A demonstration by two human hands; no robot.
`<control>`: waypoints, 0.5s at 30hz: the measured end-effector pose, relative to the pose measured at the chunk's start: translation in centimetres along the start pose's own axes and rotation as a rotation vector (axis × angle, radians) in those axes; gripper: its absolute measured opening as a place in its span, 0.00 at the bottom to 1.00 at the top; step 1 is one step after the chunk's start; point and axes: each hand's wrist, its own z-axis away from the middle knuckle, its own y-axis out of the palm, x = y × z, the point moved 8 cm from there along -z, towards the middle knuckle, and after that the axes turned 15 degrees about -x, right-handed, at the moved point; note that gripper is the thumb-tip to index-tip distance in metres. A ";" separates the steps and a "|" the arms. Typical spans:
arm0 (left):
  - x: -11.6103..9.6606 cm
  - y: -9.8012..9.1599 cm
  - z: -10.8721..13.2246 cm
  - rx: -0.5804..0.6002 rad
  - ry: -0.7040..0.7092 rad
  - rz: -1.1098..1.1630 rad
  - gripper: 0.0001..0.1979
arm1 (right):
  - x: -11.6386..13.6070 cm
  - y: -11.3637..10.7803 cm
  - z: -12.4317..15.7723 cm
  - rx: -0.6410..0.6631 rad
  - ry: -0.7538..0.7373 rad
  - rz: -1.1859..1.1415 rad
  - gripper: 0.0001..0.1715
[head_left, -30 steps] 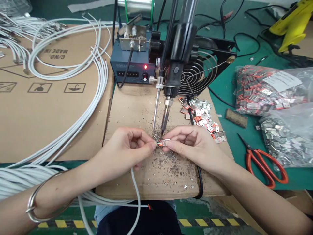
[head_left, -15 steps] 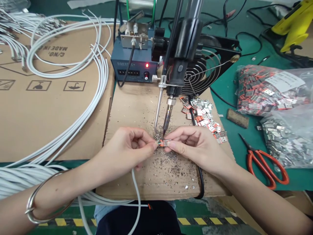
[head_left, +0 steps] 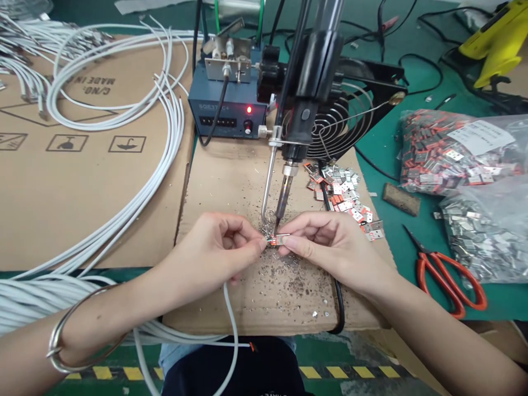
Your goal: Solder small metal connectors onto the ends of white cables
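Note:
My left hand [head_left: 231, 246] pinches the end of a white cable [head_left: 232, 319], whose thin wires show past the fingertips. Between finger and thumb, my right hand [head_left: 317, 242] grips a small metal USB connector [head_left: 281, 240] with an orange-red part facing the wires. The wires and the connector meet just under the tip of a soldering iron [head_left: 282, 198] fixed on a stand. Beside the iron, a thin bent metal tube [head_left: 268, 184] points down to the same spot. Whether the iron tip touches the connector is too small to tell.
Loose connectors [head_left: 344, 192] lie right of the iron. A blue soldering unit [head_left: 226, 107] and a fan [head_left: 338, 121] stand behind. Orange-handled scissors [head_left: 449, 275] and bags of connectors [head_left: 457, 154] are at the right. White cables [head_left: 157, 181] cover part of the cardboard [head_left: 82, 209] at left.
Both hands keep their grips with hardly any movement. The connector sits very slightly further right in the view.

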 end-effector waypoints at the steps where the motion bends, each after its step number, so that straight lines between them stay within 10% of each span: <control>1: 0.1 0.0 0.0 -0.001 -0.012 -0.006 0.06 | -0.1 0.0 0.0 -0.004 0.003 0.015 0.02; 7: 0.2 0.3 0.5 0.050 -0.014 -0.029 0.07 | 0.1 0.2 0.4 0.041 -0.017 0.037 0.03; 15: -1.8 0.6 3.2 -0.003 0.389 -0.174 0.07 | 1.8 -0.2 3.0 0.067 -0.121 0.132 0.05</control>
